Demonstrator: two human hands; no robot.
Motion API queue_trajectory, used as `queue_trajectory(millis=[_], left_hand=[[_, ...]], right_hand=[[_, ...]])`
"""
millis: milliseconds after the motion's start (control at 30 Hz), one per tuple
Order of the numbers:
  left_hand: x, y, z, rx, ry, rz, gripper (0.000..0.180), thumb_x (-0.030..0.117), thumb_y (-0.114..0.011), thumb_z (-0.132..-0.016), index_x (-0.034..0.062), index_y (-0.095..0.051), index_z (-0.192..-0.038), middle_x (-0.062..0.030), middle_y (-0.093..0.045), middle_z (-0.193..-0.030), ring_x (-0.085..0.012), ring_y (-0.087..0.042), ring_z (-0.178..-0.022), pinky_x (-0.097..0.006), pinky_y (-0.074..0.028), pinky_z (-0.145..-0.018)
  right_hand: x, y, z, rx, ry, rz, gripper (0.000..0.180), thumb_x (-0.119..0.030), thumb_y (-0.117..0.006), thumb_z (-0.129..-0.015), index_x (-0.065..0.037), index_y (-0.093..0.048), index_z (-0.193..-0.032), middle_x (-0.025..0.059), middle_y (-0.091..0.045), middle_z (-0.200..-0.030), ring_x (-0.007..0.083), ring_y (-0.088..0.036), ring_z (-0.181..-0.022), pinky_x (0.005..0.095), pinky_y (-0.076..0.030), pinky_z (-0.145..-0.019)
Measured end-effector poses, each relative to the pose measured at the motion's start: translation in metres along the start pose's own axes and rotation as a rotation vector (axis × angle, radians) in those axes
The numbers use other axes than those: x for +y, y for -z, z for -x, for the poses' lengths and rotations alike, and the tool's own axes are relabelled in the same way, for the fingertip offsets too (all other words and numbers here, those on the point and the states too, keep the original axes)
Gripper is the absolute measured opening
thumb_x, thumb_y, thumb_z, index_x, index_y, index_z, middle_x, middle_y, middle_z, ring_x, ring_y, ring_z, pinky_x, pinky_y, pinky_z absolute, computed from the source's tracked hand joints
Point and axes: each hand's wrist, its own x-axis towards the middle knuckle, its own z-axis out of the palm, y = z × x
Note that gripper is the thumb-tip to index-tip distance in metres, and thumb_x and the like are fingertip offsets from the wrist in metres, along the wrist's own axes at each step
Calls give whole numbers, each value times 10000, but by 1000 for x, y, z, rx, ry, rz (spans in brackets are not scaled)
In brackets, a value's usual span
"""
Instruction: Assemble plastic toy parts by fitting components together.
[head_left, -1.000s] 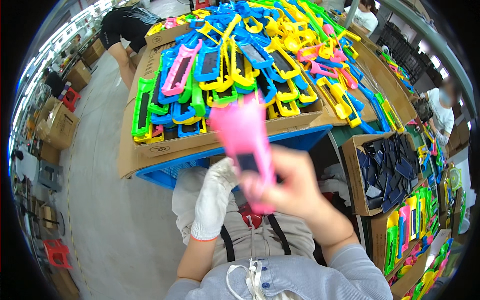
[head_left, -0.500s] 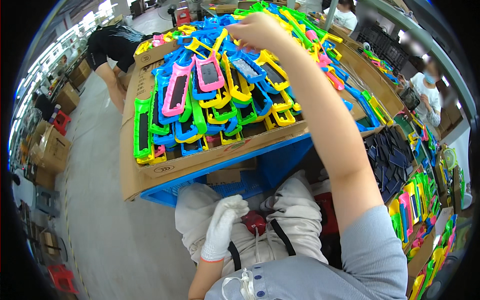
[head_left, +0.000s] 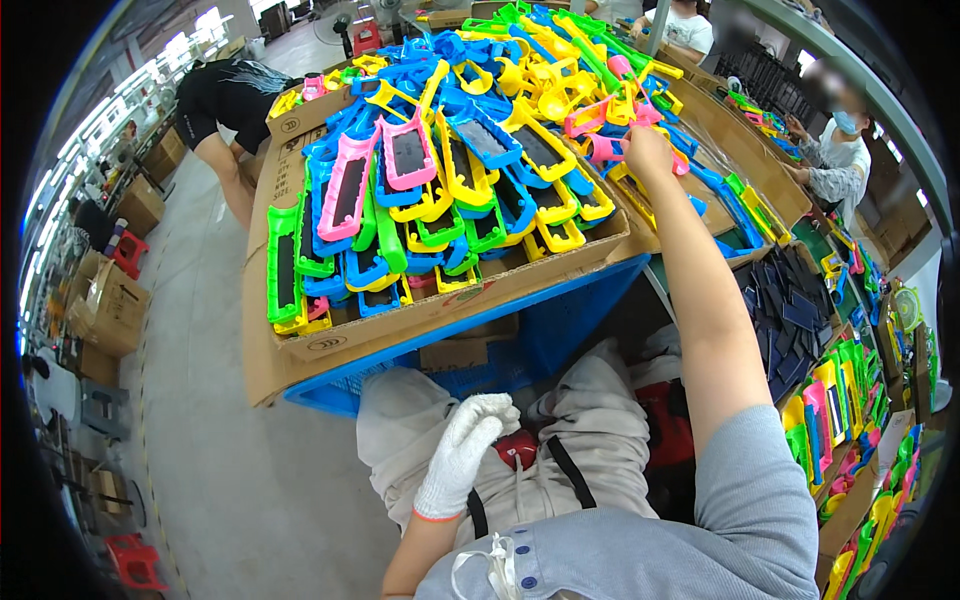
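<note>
My right hand (head_left: 648, 158), bare, reaches to the right side of a big heap of coloured plastic parts. Its fingers are bent around a pink plastic part (head_left: 605, 149), partly hidden by the hand. Yellow parts (head_left: 565, 95) lie just beyond it. My left hand (head_left: 470, 440), in a white knitted glove, hovers above my lap with its fingers curled in, and nothing shows in them. In front of me, pink, yellow, blue and green frames with dark panels (head_left: 350, 185) lie stacked in a cardboard box (head_left: 400, 325).
Under the cardboard is a blue plastic crate (head_left: 560, 325). Dark flat panels (head_left: 785, 310) are piled at the right, near more coloured frames (head_left: 825, 410). A co-worker (head_left: 845, 150) stands at the far right; another person (head_left: 225, 110) bends over at the left. Grey floor (head_left: 200, 400) runs along the left.
My right hand has moved right and nearer, from above the middle of the heap to the pink part. My left hand has shifted slightly right. The bending person's arm has moved.
</note>
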Motion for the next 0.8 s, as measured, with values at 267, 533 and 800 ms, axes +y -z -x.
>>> queue_trajectory(millis=[267, 533, 800], left_hand=[[1, -13, 0, -6, 62, -23, 270, 151, -479, -909, -12, -515, -1122, -104, -581, -1022, -194, -574, -953, -337, -452, -873], [-3, -28, -12, 144, -217, -322, 402, 97, -576, -837, -24, -450, -1199, -140, -518, -1145, -218, -508, -1074, -345, -405, -946], [-6, -69, -23, 21, -66, 179, 470, 60, -566, -863, -17, -310, -1249, -130, -492, -1068, -206, -547, -979, -352, -455, -861]], right_hand=[[-12, -4, 24, -127, 117, -1, 413, -321, -708, -713, -54, -605, -1011, 150, -608, -1057, 293, -577, -984, 409, -457, -862], [-39, 96, 92, 294, -156, -1184, 198, -204, -645, -799, -7, -646, -821, 39, -640, -713, 114, -591, -636, 269, -471, -565], [-110, 137, 310, -522, 112, -1447, 154, -176, -647, -808, -32, -592, -813, 66, -588, -788, 164, -582, -729, 303, -463, -632]])
